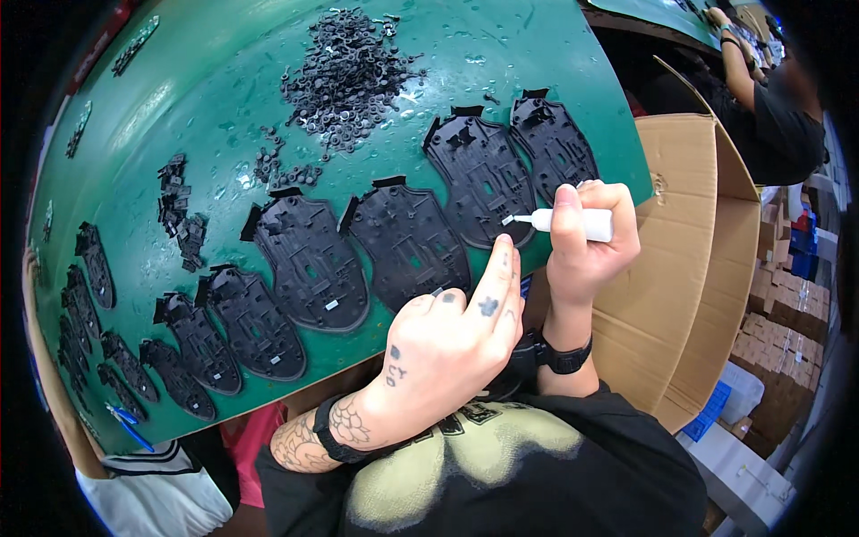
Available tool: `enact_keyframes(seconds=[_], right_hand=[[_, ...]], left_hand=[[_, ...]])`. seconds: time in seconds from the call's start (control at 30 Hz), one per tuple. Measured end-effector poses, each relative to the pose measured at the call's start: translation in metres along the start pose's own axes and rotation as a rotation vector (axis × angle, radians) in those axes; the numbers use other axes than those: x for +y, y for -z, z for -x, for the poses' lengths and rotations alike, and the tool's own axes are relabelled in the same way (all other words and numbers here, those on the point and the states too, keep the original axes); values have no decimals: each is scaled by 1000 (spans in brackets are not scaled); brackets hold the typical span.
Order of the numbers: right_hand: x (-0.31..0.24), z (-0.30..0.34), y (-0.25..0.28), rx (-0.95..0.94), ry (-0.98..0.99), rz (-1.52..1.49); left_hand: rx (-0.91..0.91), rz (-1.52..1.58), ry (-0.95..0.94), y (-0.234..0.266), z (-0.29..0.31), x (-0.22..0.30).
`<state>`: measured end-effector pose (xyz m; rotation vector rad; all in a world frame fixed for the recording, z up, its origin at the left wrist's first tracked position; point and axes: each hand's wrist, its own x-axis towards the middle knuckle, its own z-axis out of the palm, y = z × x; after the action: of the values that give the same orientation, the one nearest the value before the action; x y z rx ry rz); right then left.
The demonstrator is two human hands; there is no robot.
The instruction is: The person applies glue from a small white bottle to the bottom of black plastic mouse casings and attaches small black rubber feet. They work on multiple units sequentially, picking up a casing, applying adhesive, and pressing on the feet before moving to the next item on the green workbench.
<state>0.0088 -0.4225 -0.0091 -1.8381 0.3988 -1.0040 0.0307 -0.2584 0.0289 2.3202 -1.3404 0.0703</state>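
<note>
My right hand point(589, 234) is closed around a small white squeeze bottle point(598, 225), held sideways with its thin nozzle pointing left. The nozzle tip meets a small pale piece near the lower end of a black molded plastic shell point(479, 166). At that shell's near edge, my left hand point(456, 333) reaches with its index finger stretched out, the other fingers partly hidden beneath. It partly covers the neighboring black shell point(407, 237). Another shell point(309, 259), left of that, bears a small white piece near its bottom. A further shell point(553, 143) lies at the far right.
More black shells point(255, 322) run along the left of the green table point(224, 54). A pile of small black parts point(349, 80) lies at the back, a smaller cluster point(183, 210) left of center. An open cardboard box point(662, 259) stands right. Other people work left and far right.
</note>
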Motion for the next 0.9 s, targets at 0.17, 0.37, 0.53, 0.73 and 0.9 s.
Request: enact_keyframes(seconds=[0.17,0.37,0.53,0.73,0.9], right_hand=[[3,-13,10,206,32,-89],[25,-45,33,292,-72,-9],[26,-43,30,259,-45,8],[22,-45,28,244,-58,64],[23,-47,33,235,-56,99]], left_hand=[[-18,22,2,3,-2,0],[-16,80,17,3,-5,1],[-28,83,18,4,-7,1],[-41,96,33,5,-8,4],[-49,113,43,8,-11,9]])
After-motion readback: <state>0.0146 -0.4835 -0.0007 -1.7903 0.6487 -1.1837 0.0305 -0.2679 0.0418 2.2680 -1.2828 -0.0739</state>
